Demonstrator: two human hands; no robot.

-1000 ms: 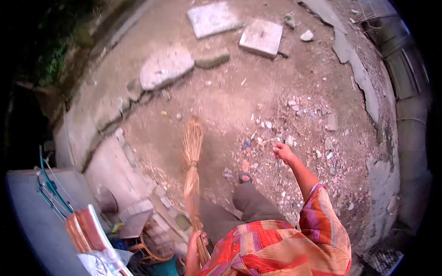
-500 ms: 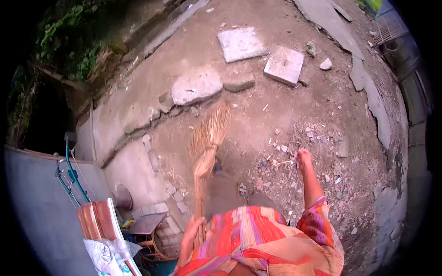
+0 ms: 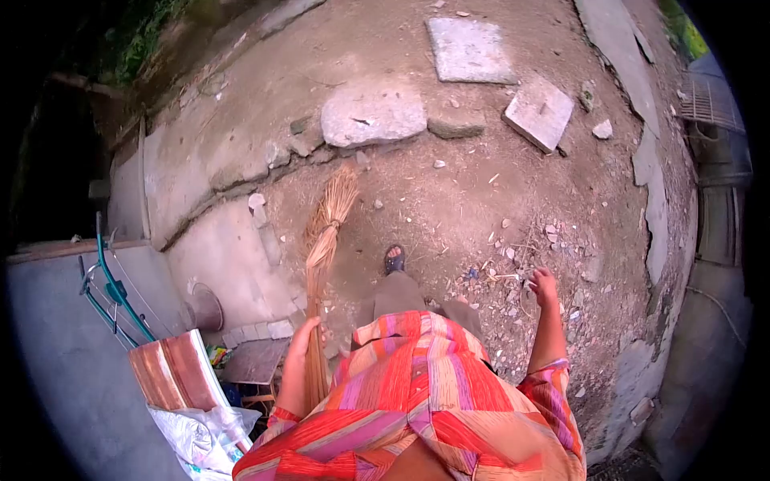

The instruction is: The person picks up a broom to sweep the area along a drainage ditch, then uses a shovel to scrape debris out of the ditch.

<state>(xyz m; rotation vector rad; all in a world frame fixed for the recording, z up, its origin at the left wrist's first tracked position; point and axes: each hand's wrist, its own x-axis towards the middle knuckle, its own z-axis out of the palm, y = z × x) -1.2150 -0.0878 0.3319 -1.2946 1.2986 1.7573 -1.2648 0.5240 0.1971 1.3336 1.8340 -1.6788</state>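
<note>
My left hand (image 3: 304, 335) is wrapped round the handle of a straw broom (image 3: 323, 248), left of my body. The broom's bristles fan out and point away from me over the dirt, close to the edge of the broken concrete. Out to the right, my right hand (image 3: 543, 284) hangs over scattered rubble (image 3: 513, 268) with its fingers loosely curled and apart, holding nothing. My sandalled foot (image 3: 394, 258) is on the ground between the broom and the rubble.
Pale slabs (image 3: 471, 50) lie ahead, with a rounded stone block (image 3: 374, 118) nearer. At left are a grey wall (image 3: 48, 321), a green metal frame (image 3: 117, 291), a brown-striped sheet (image 3: 178, 370) and a white plastic bag (image 3: 196, 433). A cracked concrete strip (image 3: 646, 172) runs along the right.
The broom has swung left, and its bristles look narrower than half a second ago. One foot has come into clear view ahead. My right hand's fingers appear looser.
</note>
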